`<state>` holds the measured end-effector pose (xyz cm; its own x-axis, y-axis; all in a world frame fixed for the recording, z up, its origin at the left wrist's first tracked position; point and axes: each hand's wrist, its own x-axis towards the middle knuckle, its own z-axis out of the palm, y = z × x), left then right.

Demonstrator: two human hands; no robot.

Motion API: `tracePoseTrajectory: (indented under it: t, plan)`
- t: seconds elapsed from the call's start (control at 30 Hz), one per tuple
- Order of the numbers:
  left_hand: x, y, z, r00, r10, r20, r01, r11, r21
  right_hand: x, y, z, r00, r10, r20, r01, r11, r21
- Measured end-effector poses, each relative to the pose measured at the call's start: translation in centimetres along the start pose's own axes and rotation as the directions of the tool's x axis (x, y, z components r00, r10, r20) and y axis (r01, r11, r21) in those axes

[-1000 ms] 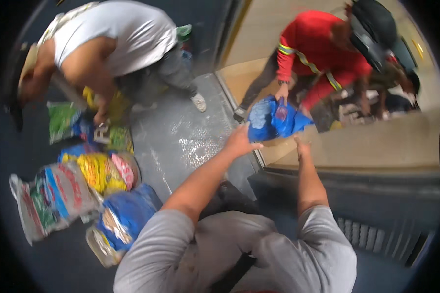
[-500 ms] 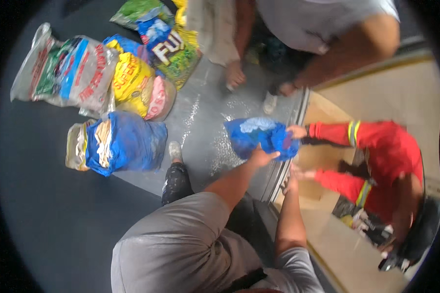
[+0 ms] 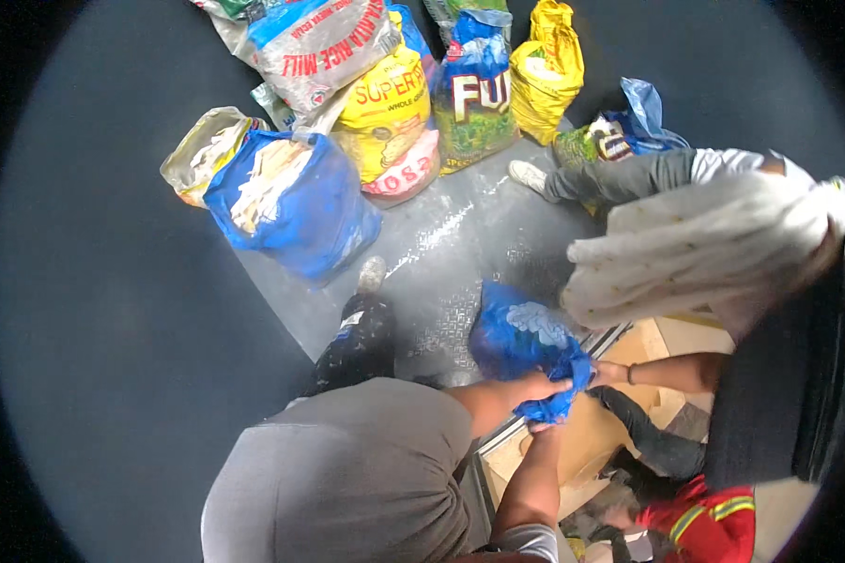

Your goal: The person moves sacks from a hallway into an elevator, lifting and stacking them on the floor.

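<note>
My left hand (image 3: pixel 541 385) is closed on the gathered neck of a blue plastic sack (image 3: pixel 516 328) with a pale flower print. My right hand (image 3: pixel 545 425) grips the same bunched plastic from below, its fingers partly hidden. The sack's body rests on or just above the grey metal floor plate (image 3: pixel 432 244), beside a door threshold; I cannot tell which. A co-worker's hand (image 3: pixel 610 372) is at the sack's neck, just right of my hands.
Several filled sacks (image 3: pixel 385 122), grey, yellow, blue and green, stand at the top. An open blue sack (image 3: pixel 319 216) is at upper left. A person with a white cloth (image 3: pixel 685 244) bends at the right; another in red (image 3: pixel 704 525) is at lower right, over a tan board (image 3: pixel 591 441).
My view has swung, putting the sacks at the top. My hands have moved lower in view and closed on the blue sack's neck. The red-clad co-worker's hands have left the sack.
</note>
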<state>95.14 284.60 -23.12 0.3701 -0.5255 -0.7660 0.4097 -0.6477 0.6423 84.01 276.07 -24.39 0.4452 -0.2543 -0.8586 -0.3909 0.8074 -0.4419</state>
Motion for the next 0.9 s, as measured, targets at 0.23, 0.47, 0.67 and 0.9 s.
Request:
tracePoseTrajectory:
  t: [0.23, 0.47, 0.67, 0.9]
  plan:
    - [4.8, -5.7, -6.7, 0.953, -0.301, -0.029, 0.299, 0.924, 0.24, 0.7, 7.6, 0.4, 0.979, 0.048, -0.199, -0.2, 0.425, -0.883]
    - [11.3, -24.1, -5.1, 0.947, -0.32, -0.024, 0.32, 0.947, 0.022, 6.3, -3.0, -2.2, 0.933, 0.234, -0.272, -0.23, 0.972, 0.046]
    - [6.5, -20.9, -11.6, 0.918, -0.394, 0.039, 0.392, 0.89, -0.232, 18.0, 3.0, 4.6, 0.776, 0.47, -0.42, -0.628, 0.522, -0.577]
    - [5.5, -14.5, -17.0, 0.967, -0.246, -0.061, 0.164, 0.792, -0.589, 17.5, 5.3, 2.3, 0.965, 0.229, -0.13, -0.253, 0.942, -0.218]
